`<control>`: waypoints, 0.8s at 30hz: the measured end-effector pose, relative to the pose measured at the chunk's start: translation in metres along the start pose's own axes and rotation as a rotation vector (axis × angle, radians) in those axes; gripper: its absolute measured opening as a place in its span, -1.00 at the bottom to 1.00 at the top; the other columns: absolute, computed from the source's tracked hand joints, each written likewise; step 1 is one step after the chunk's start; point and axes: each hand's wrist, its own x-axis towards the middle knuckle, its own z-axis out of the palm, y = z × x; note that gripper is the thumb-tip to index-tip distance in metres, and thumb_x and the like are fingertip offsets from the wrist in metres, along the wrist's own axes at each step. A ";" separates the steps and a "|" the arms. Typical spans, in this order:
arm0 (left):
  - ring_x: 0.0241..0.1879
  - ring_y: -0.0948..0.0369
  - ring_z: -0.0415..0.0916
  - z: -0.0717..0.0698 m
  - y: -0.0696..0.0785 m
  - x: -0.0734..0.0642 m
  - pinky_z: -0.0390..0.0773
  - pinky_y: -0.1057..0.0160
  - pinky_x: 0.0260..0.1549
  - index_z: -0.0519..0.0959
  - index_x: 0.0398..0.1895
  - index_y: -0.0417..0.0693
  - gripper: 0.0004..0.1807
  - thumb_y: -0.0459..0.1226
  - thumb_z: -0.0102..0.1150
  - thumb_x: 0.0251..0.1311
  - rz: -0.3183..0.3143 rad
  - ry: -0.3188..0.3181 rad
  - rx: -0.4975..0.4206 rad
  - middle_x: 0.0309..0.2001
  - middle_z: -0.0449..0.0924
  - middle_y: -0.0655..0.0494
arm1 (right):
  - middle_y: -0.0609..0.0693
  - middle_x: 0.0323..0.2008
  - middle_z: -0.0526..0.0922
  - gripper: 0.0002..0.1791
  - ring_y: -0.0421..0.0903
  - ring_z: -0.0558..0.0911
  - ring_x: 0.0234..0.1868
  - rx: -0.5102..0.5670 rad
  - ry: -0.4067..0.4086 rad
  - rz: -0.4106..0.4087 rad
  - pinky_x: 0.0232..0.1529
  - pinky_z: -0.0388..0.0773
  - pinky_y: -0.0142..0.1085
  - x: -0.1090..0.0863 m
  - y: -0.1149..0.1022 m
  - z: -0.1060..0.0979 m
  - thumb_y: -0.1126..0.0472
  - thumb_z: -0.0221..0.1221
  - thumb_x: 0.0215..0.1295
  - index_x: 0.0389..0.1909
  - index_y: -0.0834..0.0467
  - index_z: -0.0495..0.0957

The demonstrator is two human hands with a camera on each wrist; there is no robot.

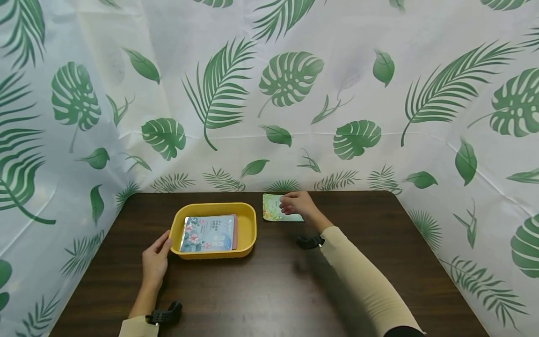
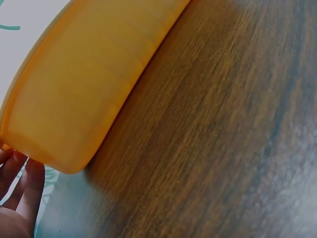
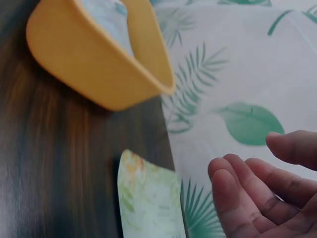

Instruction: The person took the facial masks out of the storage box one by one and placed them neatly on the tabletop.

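Observation:
A yellow plastic basket (image 1: 248,224) sits on the left half of the table, and my left hand (image 1: 155,262) holds it at its near left rim. In the left wrist view, the fingers (image 2: 33,186) of that hand are at the basket's end wall. Inside the basket lies a light blue sachet with pink flowers (image 1: 208,234), on top of a pinkish one (image 1: 235,232) that shows only along its edge. My right hand (image 1: 298,204) hovers over a pale green sachet (image 1: 271,208), fingers loosely bent and nothing between them. The hand covers part of this sachet in the head view.
The dark wooden table (image 1: 261,290) reaches back to a white curtain with green leaves (image 1: 294,107), which also hangs along both sides. The green sachet lies near the table's back edge, right of the basket. Black bands (image 1: 310,242) circle both wrists.

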 end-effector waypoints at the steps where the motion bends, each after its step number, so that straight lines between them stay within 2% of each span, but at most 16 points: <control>1: 0.46 0.07 0.15 0.000 0.000 0.000 0.23 0.06 0.37 0.29 0.42 -0.10 -0.44 -0.04 -0.14 0.48 0.000 0.001 -0.001 0.45 0.26 -0.01 | 0.24 -0.33 0.72 -0.65 -0.16 0.68 -0.48 -0.002 -0.002 -0.008 -0.19 0.70 -0.10 -0.001 -0.002 0.002 0.26 0.13 0.38 0.01 0.46 0.54; 4: 0.45 0.08 0.17 0.001 0.001 -0.001 0.24 0.07 0.36 0.29 0.42 -0.10 -0.45 -0.05 -0.14 0.48 0.003 0.006 0.002 0.44 0.27 0.00 | 0.10 -0.41 0.71 -0.67 -0.16 0.67 -0.48 0.003 0.000 -0.022 -0.17 0.69 -0.07 -0.003 -0.007 0.009 0.27 0.14 0.37 -0.01 0.45 0.56; 10: 0.45 0.09 0.18 0.001 0.001 -0.001 0.25 0.09 0.34 0.30 0.42 -0.10 -0.46 -0.06 -0.13 0.48 0.003 0.009 0.004 0.44 0.27 0.00 | 0.33 -0.25 0.71 -0.66 -0.15 0.68 -0.46 -0.010 -0.032 -0.026 -0.19 0.70 -0.13 -0.008 -0.017 0.023 0.27 0.15 0.36 0.01 0.46 0.55; 14: 0.45 0.08 0.17 0.000 0.000 -0.001 0.25 0.09 0.34 0.29 0.42 -0.10 -0.45 -0.04 -0.14 0.48 -0.001 0.008 0.006 0.44 0.26 -0.01 | 0.32 -0.23 0.71 -0.64 -0.14 0.69 -0.43 -0.019 -0.065 -0.021 -0.09 0.67 -0.04 -0.008 -0.022 0.034 0.27 0.15 0.36 0.02 0.48 0.54; 18: 0.45 0.08 0.18 0.000 -0.001 -0.001 0.26 0.09 0.33 0.30 0.42 -0.10 -0.44 -0.03 -0.14 0.48 -0.004 0.010 0.006 0.44 0.26 0.00 | 0.37 -0.14 0.69 -0.62 -0.16 0.70 -0.39 -0.039 -0.140 -0.008 -0.01 0.64 -0.02 -0.009 -0.026 0.045 0.23 0.14 0.38 0.04 0.46 0.54; 24: 0.45 0.07 0.18 0.001 -0.003 0.001 0.25 0.08 0.35 0.29 0.43 -0.08 -0.42 0.00 -0.15 0.47 -0.008 0.006 -0.006 0.45 0.25 0.01 | 0.41 0.01 0.63 -0.59 0.06 0.73 -0.17 -0.079 -0.234 0.019 -0.01 0.65 -0.11 -0.014 -0.034 0.063 0.19 0.13 0.40 0.08 0.44 0.52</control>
